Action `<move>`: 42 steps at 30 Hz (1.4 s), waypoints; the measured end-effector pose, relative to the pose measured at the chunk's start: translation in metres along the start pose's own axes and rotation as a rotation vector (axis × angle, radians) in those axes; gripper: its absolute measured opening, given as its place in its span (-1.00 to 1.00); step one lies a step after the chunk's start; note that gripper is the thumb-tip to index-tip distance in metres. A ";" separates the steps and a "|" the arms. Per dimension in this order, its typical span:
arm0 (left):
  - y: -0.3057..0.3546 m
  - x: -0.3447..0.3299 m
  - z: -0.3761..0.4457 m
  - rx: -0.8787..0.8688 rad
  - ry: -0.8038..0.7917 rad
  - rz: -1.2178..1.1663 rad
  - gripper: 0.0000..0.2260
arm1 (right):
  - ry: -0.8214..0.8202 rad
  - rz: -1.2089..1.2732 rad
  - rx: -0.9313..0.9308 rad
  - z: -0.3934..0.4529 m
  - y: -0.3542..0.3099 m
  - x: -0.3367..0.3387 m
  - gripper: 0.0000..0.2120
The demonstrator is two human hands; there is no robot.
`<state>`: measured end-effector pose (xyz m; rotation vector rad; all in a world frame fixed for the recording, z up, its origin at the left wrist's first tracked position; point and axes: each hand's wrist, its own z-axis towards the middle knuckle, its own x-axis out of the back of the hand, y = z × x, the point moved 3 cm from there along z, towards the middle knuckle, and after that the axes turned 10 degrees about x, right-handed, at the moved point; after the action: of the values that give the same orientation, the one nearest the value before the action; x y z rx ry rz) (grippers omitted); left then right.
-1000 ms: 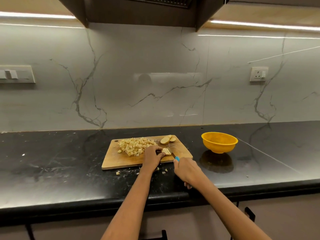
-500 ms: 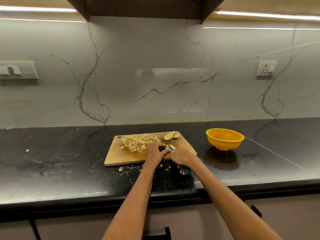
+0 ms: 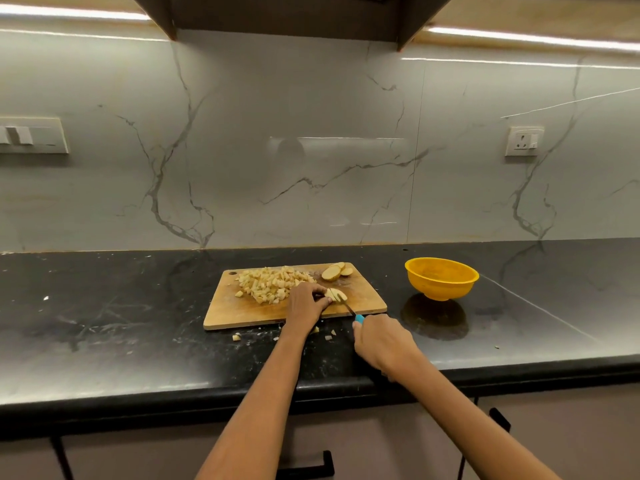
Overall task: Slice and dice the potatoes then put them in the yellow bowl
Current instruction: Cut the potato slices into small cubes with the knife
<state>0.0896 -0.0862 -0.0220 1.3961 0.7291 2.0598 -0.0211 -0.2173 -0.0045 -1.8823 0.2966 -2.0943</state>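
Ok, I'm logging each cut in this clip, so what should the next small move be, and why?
Probably press the knife down through the potato slice that the left hand pins on the cutting board. The right hand grips the blue handle, the blade lies on that uncut slice, and the yellow bowl looks empty.

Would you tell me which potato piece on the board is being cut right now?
The slice under the left hand, with the knife on it; the other slices lie untouched at the far edge.
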 end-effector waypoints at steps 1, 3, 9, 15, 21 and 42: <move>0.000 0.000 0.000 0.007 0.001 -0.003 -0.71 | 0.019 0.044 -0.011 0.002 0.001 0.001 -0.59; 0.001 0.001 -0.001 0.017 0.013 -0.022 -0.72 | 0.020 0.100 -0.014 0.011 0.000 -0.001 -0.58; 0.001 0.005 -0.002 0.017 0.051 -0.050 -0.80 | -0.098 0.199 -0.027 0.040 -0.012 -0.010 -0.55; 0.001 0.004 0.000 0.011 0.050 -0.036 -0.81 | -0.124 0.187 -0.039 0.043 -0.013 -0.013 -0.55; 0.001 0.003 0.002 0.018 0.056 -0.040 -0.81 | -0.124 0.225 -0.051 0.040 -0.011 -0.011 -0.56; 0.002 0.002 0.002 0.028 0.075 -0.026 -0.84 | -0.024 -0.003 0.009 0.015 -0.009 -0.008 -0.64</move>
<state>0.0902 -0.0856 -0.0188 1.3237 0.8053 2.0989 -0.0065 -0.2054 -0.0075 -1.9027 0.2778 -2.0695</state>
